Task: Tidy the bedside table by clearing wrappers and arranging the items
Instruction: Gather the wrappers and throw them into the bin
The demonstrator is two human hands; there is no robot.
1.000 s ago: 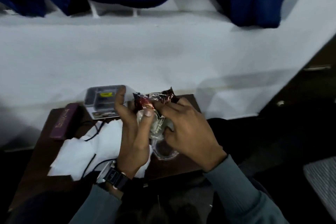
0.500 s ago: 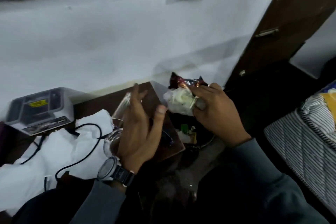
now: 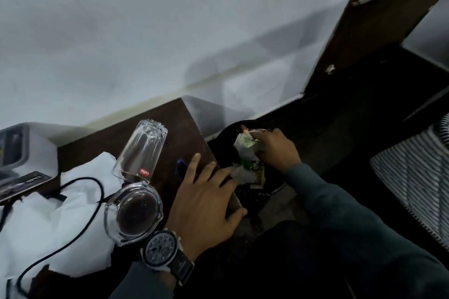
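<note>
Head view, counted: two clear glasses, one white paper sheet (image 3: 48, 226), one black cable (image 3: 99, 192) looping over it, and one grey box (image 3: 17, 150) at the far left, all on the dark table (image 3: 170, 126). The far glass (image 3: 143, 150) shows its side, with its thick base toward the wall, its rim toward me and a red sticker near the rim. I cannot tell whether it lies down or stands upturned. The near glass (image 3: 133, 213) shows end-on, just beside my watch (image 3: 161, 250).

My left hand (image 3: 206, 201) lies flat on the table's right edge, fingers straight and spread, thumb over the side, holding nothing. My right hand (image 3: 274, 150) is off the table, to its right, with fingers curled round a crumpled bunch of wrappers (image 3: 245, 145). How many are in the bunch I cannot tell. It hangs over a dark round bin (image 3: 222, 135) beside the table, which has litter (image 3: 252, 172) in it. The bunch's long axis runs from the wall toward me, with the red tip pointing at the wall and the white-and-green end down toward the litter.
</note>
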